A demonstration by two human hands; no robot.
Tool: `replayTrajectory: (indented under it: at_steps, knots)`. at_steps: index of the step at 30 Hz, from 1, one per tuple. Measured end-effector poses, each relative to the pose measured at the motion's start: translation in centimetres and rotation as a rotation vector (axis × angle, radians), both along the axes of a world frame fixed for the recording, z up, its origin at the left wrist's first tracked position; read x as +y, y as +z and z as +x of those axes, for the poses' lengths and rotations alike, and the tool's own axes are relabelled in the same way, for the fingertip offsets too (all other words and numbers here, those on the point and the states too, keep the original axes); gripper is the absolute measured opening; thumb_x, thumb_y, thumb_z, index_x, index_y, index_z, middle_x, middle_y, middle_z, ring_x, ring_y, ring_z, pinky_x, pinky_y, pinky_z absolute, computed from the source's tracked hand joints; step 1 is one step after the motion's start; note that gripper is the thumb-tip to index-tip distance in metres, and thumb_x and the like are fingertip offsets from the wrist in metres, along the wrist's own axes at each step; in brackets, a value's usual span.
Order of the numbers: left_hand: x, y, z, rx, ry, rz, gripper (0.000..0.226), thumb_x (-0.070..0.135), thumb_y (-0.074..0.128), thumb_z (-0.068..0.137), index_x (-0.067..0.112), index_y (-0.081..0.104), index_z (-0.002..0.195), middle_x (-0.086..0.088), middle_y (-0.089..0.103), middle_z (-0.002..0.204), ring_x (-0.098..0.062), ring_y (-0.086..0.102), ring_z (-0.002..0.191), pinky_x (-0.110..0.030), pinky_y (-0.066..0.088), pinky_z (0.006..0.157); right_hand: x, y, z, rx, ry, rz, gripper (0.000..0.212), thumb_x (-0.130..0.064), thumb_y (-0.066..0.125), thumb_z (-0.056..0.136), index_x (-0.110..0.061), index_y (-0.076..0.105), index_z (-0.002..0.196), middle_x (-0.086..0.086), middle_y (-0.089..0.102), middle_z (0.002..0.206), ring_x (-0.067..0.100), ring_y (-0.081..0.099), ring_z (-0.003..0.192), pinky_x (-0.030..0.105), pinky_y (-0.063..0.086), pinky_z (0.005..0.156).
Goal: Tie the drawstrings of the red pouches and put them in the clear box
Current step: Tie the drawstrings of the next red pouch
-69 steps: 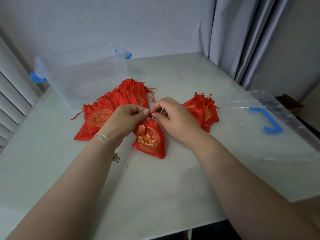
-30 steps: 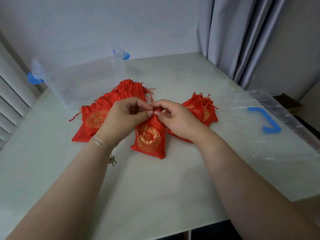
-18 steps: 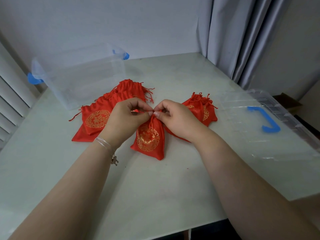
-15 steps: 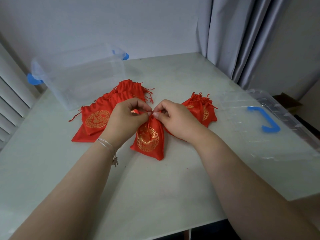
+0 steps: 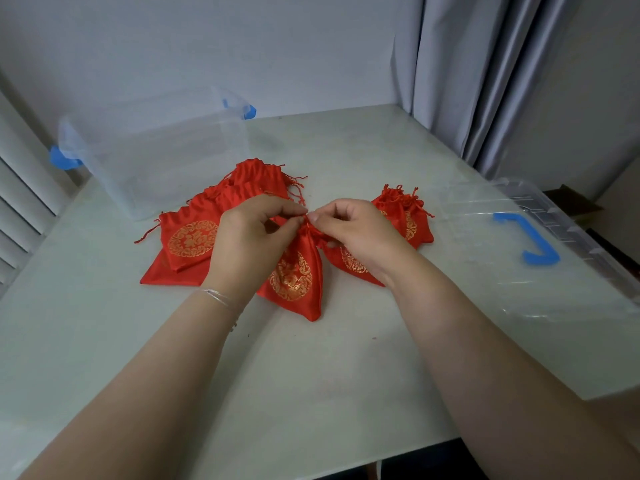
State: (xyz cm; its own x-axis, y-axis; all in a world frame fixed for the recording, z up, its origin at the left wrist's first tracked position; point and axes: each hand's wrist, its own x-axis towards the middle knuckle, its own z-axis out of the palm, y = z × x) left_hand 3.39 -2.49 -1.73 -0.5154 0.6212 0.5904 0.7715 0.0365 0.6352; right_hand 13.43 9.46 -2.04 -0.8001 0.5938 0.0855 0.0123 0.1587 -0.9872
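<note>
Both hands are staying at the neck of the middle pouch while its neck is getting bunched tighter than before.

I am watching the left hand (image 5: 252, 242) and right hand (image 5: 356, 233) meeting at frame center, fingertips pinching the drawstrings (image 5: 306, 216) at the top of the middle pouch (image 5: 294, 275). This pouch is lying long-ways, its neck pointing up toward the fingers and its bottom pointing down the frame. Untied pouches (image 5: 194, 240) are sitting to its left, and tied pouches (image 5: 405, 216) to its right. I am seeing the clear box (image 5: 156, 150) at upper left, nearer the left hand.
</note>
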Motion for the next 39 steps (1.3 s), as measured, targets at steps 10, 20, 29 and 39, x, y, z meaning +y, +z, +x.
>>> replayTrajectory:
  at_steps: [10, 20, 29, 39]
  knots:
    - [0.0, -0.8, -0.8, 0.237, -0.051, -0.004, 0.017, 0.013, 0.067, 0.081, 0.014, 0.076, 0.096, 0.000, 0.067, 0.088, -0.010, 0.061, 0.079, -0.025, 0.051, 0.068, 0.7, 0.3, 0.7, -0.026, 0.077, 0.120, 0.012, -0.006, 0.066, 0.086, -0.018, 0.070, 0.083, -0.009, 0.068, 0.070, -0.006, 0.060, 0.062, 0.008, 0.045, 0.064]
    - [0.2, -0.8, -0.7, 0.188, 0.035, -0.027, 0.009, 0.013, 0.065, 0.085, 0.012, 0.072, 0.089, 0.008, 0.070, 0.084, -0.008, 0.064, 0.078, -0.030, 0.051, 0.069, 0.4, 0.2, 0.7, -0.121, -0.075, 0.515, 0.003, -0.017, 0.054, 0.090, -0.019, 0.055, 0.089, -0.013, 0.050, 0.063, -0.008, 0.050, 0.052, 0.010, 0.034, 0.052]
    - [0.3, -0.7, -0.5, 0.064, 0.038, -0.146, 0.008, 0.013, 0.056, 0.092, 0.019, 0.053, 0.087, 0.019, 0.065, 0.084, -0.002, 0.061, 0.071, -0.030, 0.047, 0.063, 0.6, 0.4, 1.0, -0.144, -0.021, 0.502, 0.004, -0.020, 0.046, 0.094, -0.022, 0.049, 0.094, -0.003, 0.067, 0.063, 0.008, 0.064, 0.054, 0.031, 0.049, 0.056]
    - [0.3, -1.0, -2.1, -0.133, 0.113, -0.032, 0.009, 0.027, 0.059, 0.092, 0.022, 0.066, 0.092, 0.011, 0.066, 0.087, -0.003, 0.057, 0.080, -0.020, 0.042, 0.071, 0.4, 0.1, 0.4, 0.159, -0.081, 0.231, 0.044, -0.014, 0.072, 0.082, -0.041, 0.047, 0.106, -0.001, 0.064, 0.094, 0.009, 0.063, 0.071, 0.029, 0.051, 0.071]
